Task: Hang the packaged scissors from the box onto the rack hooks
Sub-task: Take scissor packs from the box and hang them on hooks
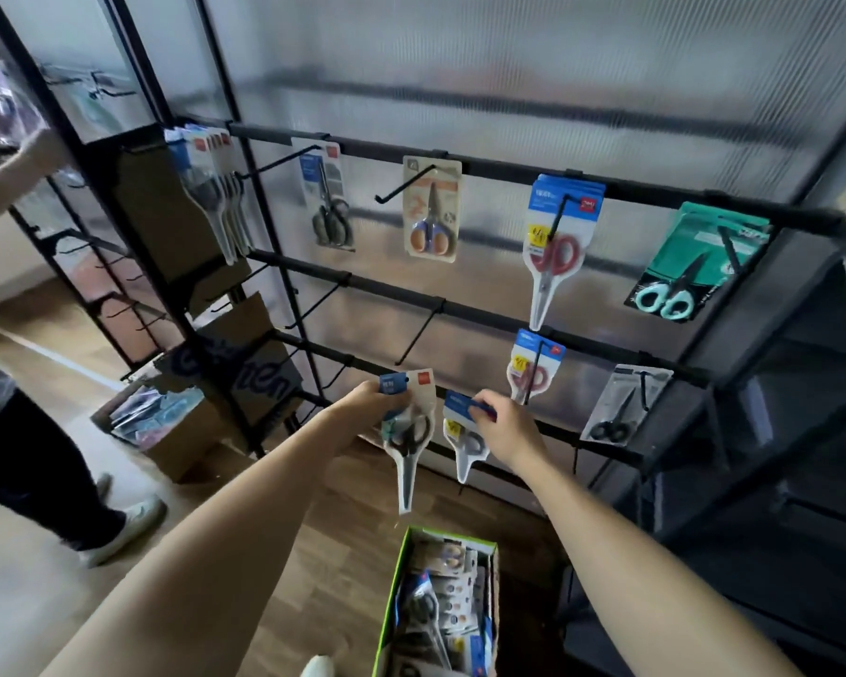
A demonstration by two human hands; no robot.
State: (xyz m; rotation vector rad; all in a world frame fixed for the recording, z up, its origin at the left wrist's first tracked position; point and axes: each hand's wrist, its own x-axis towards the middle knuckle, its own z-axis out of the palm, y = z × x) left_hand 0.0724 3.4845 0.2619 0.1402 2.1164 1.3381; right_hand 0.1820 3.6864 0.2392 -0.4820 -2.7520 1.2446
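Rack: black metal rails with thin hooks stand before a ribbed translucent panel; packs of scissors hang on the top and middle rails
Arms: both bare forearms reach up and forward from the bottom edge, hands near each other in front of the lower rail
Box: green-edged cardboard carton on the wood-plank floor below the hands, packed with more carded scissors
Left hand: fingers curled round the blue-and-white card top of a long pack; dark-handled scissors under clear, tapering plastic hang point down
Right hand: thumb and fingers pinch the blue card top of a short pack with a yellow label and grey handles, just beside the long pack, held at the lower rail; whether it sits on a hook cannot be told
Red scissors: small blue-carded pack hanging on a middle-rail hook, just above the right hand
Second person: at the left edge, in dark trousers and a white shoe, one arm raised toward another rack
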